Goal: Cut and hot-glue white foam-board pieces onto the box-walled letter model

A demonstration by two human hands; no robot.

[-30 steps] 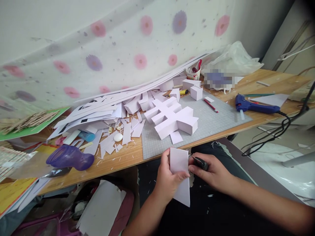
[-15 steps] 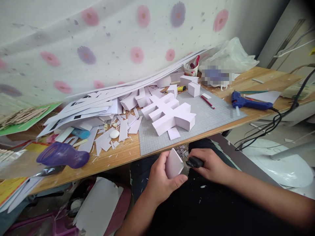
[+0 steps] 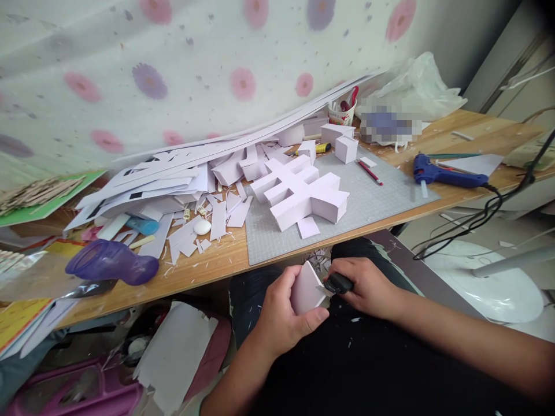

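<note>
Left fingers (image 3: 287,278) pinch a smooth white card (image 3: 304,289); right fingers (image 3: 348,267) clasp a black knife (image 3: 339,283), its blade (image 3: 321,288) at the card's edge. Beyond them, a blocky white model (image 3: 298,192) rests on a gridded mat (image 3: 381,196) on the wooden desk (image 3: 230,252). A second ago the card showed its full length; now it tilts.

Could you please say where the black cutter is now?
The black cutter is in the right hand, below centre in the head view, right of the white piece in the left hand.
</note>
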